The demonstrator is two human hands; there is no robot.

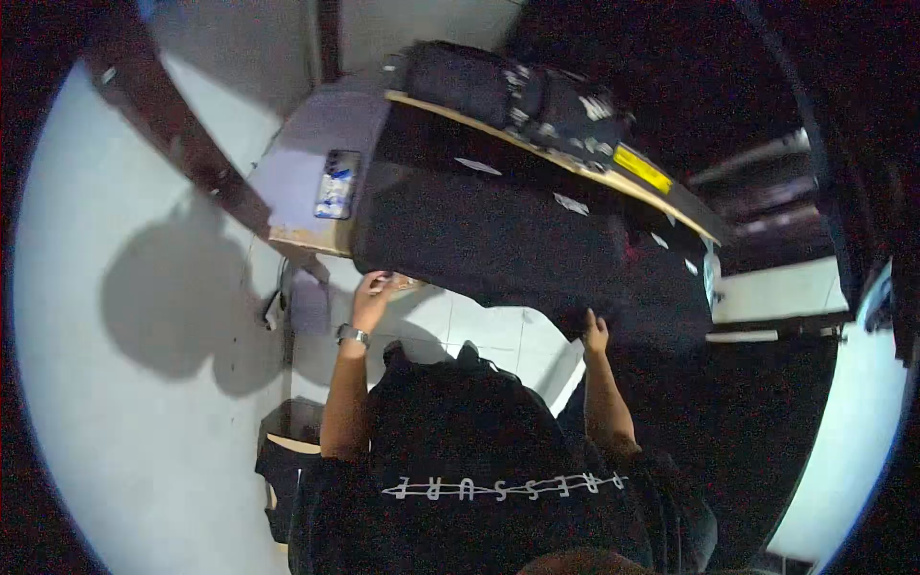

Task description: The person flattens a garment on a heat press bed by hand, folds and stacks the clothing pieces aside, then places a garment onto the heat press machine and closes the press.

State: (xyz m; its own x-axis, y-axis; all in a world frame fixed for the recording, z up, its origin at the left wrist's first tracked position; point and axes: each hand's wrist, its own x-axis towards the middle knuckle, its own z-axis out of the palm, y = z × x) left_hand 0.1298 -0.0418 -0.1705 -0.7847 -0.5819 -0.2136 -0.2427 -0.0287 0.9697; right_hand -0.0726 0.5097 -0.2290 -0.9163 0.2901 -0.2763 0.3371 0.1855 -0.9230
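Fingers of the left hand (368,305) are curled at the near edge of a black cloth (489,240), spread beside a smartphone (337,184) on the lilac tabletop (290,182) — whether the cloth is gripped cannot be told. By the right hand (596,335) the same edge is met, its grip obscured. Lower left, a dark box (280,474) is seen — contents indistinct.

A rounded shadow (163,297) marks the pale wall (72,402), left of the white tiled floor (494,331).
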